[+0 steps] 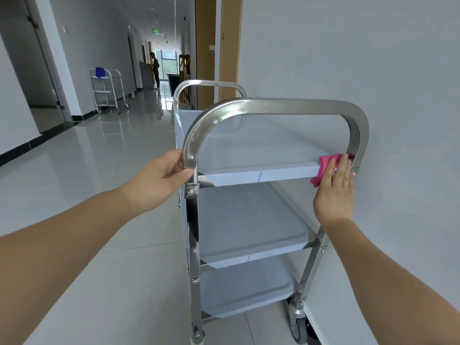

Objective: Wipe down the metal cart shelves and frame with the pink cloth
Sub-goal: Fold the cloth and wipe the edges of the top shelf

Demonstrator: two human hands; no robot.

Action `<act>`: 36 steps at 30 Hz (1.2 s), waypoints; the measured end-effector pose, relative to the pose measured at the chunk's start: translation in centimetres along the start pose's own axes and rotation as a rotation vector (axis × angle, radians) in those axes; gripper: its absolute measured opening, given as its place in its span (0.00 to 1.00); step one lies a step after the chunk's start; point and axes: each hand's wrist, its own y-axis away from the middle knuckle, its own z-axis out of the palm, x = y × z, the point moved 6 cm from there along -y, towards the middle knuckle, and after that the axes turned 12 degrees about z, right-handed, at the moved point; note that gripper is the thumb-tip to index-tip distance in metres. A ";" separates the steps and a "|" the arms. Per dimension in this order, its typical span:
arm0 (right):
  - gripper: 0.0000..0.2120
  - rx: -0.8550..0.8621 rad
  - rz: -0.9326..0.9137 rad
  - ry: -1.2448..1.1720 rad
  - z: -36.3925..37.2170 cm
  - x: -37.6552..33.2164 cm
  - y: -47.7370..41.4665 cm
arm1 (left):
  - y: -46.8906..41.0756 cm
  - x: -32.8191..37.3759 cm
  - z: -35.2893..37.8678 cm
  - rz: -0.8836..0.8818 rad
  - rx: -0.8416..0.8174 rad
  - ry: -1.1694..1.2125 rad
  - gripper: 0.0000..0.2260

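You wipe the near right corner of the top shelf while steadying the metal cart.
Your right hand lies flat, fingers straight, pressing the pink cloth against the shelf edge at 3 o'clock, just beside the handle post. At 9 o'clock, your left hand curls its fingers round the opposite post.

Pink cloth, silver cart
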 end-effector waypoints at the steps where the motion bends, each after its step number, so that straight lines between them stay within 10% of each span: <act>1: 0.35 0.001 0.001 -0.025 0.0 -0.1 0.0 | -0.1 -0.1 0.1 0.005 0.008 0.003 0.11; 36: 0.29 -0.077 -0.336 -0.657 -3.2 -22.1 11.4 | -0.1 0.5 -0.1 0.038 0.001 0.039 0.05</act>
